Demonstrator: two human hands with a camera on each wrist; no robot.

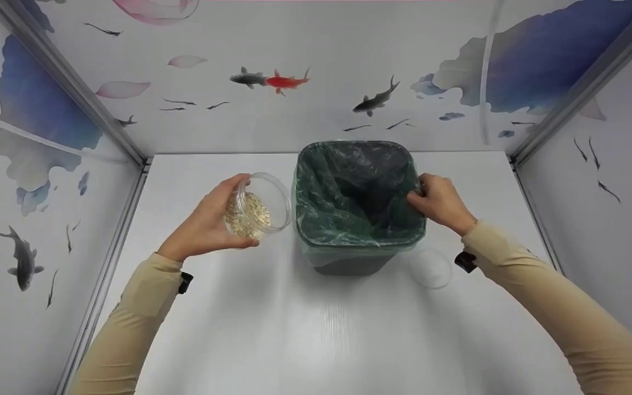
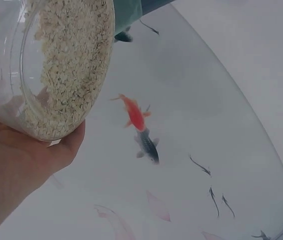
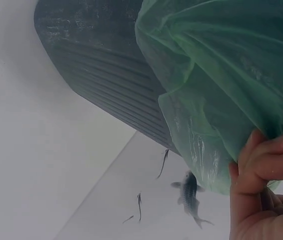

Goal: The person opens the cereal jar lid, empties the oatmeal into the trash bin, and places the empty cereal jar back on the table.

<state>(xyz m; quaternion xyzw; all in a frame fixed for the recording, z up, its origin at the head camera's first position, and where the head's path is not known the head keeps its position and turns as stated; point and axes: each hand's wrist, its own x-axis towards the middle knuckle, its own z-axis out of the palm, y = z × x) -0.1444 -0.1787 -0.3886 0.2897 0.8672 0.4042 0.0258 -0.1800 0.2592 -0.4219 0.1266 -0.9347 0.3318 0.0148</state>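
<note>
While the left hand (image 1: 201,227) grips a clear, round plastic jar (image 1: 273,206) between thumb and fingers, the jar tilts with its open mouth to the right, pale beige dry flakes (image 1: 247,218) heaped inside. Just beside it, on the white table (image 1: 321,345), stands a dark grey, ribbed plastic bin (image 1: 349,267) lined with a translucent green plastic bag (image 1: 324,219) folded over the rim. Farther right, a clear, round, flat lid (image 1: 430,269) lies on the table near the bin, and the right hand (image 1: 445,206), fingers curled, pinches the bag at the bin's right edge.
</note>
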